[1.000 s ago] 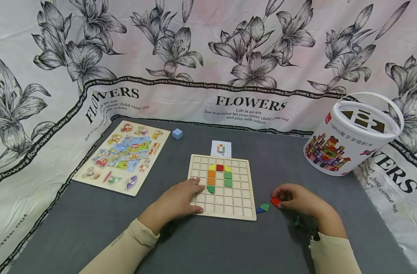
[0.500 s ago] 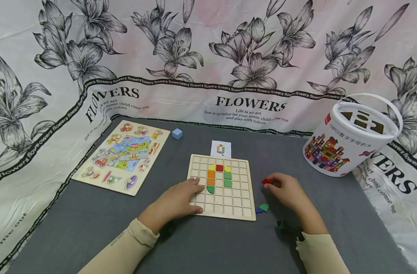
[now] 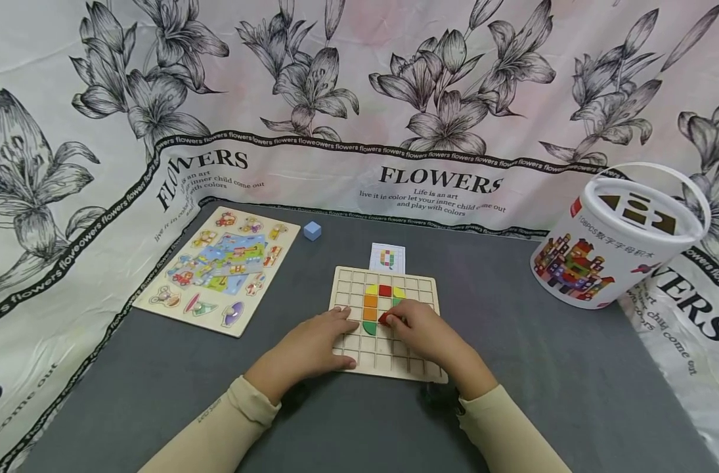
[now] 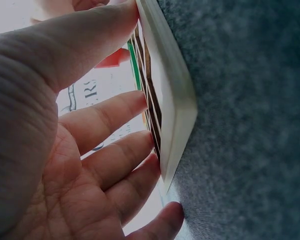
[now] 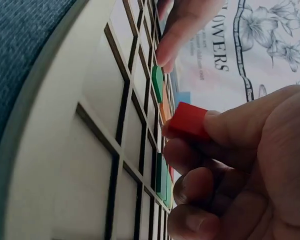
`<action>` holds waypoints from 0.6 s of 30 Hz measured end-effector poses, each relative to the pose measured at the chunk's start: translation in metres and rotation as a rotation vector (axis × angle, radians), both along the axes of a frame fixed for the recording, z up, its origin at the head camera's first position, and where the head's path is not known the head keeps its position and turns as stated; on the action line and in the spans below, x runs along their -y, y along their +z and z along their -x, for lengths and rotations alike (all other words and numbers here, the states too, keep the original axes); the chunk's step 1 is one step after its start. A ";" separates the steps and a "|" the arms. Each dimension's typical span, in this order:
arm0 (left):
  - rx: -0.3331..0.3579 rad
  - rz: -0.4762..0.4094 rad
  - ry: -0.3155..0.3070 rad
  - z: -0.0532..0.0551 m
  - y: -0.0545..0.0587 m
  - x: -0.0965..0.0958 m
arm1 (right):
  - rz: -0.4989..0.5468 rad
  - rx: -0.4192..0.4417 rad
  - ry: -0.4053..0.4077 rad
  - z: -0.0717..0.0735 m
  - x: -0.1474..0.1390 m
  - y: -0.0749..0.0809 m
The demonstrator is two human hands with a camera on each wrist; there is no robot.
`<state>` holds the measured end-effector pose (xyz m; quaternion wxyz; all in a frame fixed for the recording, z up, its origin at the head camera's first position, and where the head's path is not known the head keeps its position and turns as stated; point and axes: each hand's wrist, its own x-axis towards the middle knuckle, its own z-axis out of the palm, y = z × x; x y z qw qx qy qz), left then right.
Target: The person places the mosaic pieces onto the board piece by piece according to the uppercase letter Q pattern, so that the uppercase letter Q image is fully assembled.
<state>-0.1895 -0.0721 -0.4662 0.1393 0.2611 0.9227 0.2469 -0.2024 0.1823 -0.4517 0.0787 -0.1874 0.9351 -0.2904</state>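
Note:
A wooden grid board lies before me, bearing an arch of coloured pieces: yellow corner pieces, a red square, orange squares and a green quarter-round piece. My left hand rests on the board's left side, fingers spread. In the left wrist view its fingertips touch the board's edge. My right hand pinches a small red block between thumb and fingers, close over the grid, right of the green quarter-round piece. That hand partly hides the green squares.
A printed pattern card lies at the board's far edge. Further left are a wooden picture puzzle board and a blue cube. A white lidded bucket stands at the right, before a flower-print cloth.
My right hand has carried the red block leftward from the table to over the grid board. Its arm now covers the loose green and blue pieces. My left hand stays on the board.

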 end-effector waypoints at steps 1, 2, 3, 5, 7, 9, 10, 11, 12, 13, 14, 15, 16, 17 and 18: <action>0.001 0.002 0.003 0.000 0.000 -0.001 | -0.008 -0.002 0.001 0.000 0.001 -0.001; 0.001 0.005 0.006 0.000 -0.001 -0.001 | -0.012 -0.005 -0.001 -0.001 0.001 -0.001; 0.001 0.008 0.008 0.000 -0.001 -0.001 | -0.015 -0.009 -0.004 -0.001 0.002 -0.002; 0.005 0.018 0.011 0.000 0.000 -0.002 | -0.016 -0.021 -0.010 -0.001 0.002 -0.002; 0.007 0.019 0.012 0.000 0.000 -0.002 | -0.016 -0.031 -0.027 -0.001 0.002 -0.002; 0.012 0.019 0.011 0.000 0.000 -0.001 | -0.017 -0.043 -0.046 -0.002 0.004 -0.003; 0.014 0.020 0.011 0.000 0.000 -0.001 | -0.022 -0.048 -0.061 -0.002 0.005 -0.003; 0.014 0.020 0.012 0.000 0.001 -0.001 | -0.029 -0.054 -0.073 -0.001 0.006 -0.004; 0.014 0.020 0.012 0.000 0.000 -0.001 | -0.036 -0.059 -0.085 -0.001 0.008 -0.004; 0.013 0.020 0.012 0.000 0.001 -0.001 | -0.044 -0.064 -0.092 -0.001 0.009 -0.004; 0.012 0.019 0.012 0.000 0.001 -0.001 | -0.054 -0.067 -0.099 -0.001 0.011 -0.004; 0.010 0.018 0.011 0.000 0.001 -0.001 | -0.063 -0.068 -0.103 -0.001 0.012 -0.004; 0.007 0.017 0.011 -0.001 0.001 -0.002 | -0.069 -0.072 -0.106 -0.001 0.012 -0.003; 0.006 0.016 0.010 -0.001 0.001 -0.002 | -0.074 -0.077 -0.106 -0.001 0.012 -0.002; 0.006 0.014 0.010 -0.001 0.002 -0.002 | -0.079 -0.081 -0.107 -0.001 0.012 -0.001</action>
